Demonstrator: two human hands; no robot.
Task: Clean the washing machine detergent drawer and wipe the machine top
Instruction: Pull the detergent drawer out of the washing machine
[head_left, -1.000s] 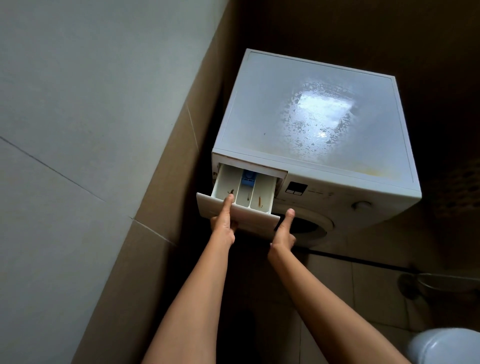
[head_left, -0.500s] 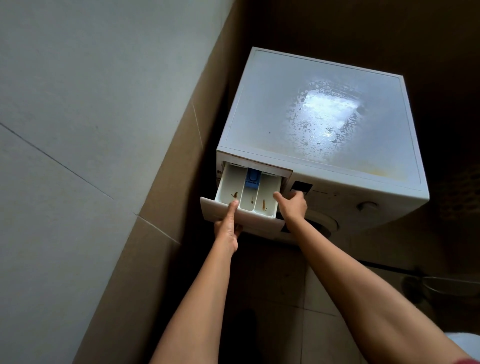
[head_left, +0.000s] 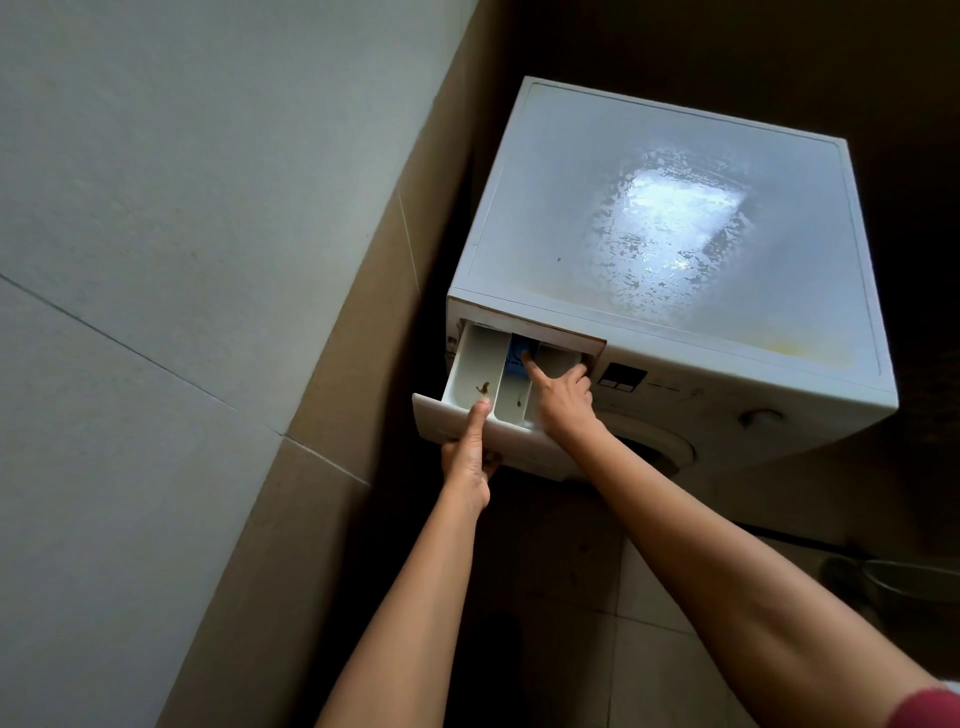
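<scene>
While one white plastic detergent drawer (head_left: 432, 415) juts from one white washing machine (head_left: 545, 208) at its eight o'clock corner, its three compartments (head_left: 470, 358) hold two brown stains (head_left: 483, 387) and one blue insert (head_left: 518, 344). The left hand (head_left: 467, 460) grips the drawer front, thumb on top; the right hand (head_left: 563, 402) presses the insert with a straight forefinger.

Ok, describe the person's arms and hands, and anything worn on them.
Both forearms are bare. The left hand and right hand wear no gloves, and no rings, watch or bracelet show. The only clothing in view is the edge of a dark red fabric sleeve on the right upper arm.
</scene>
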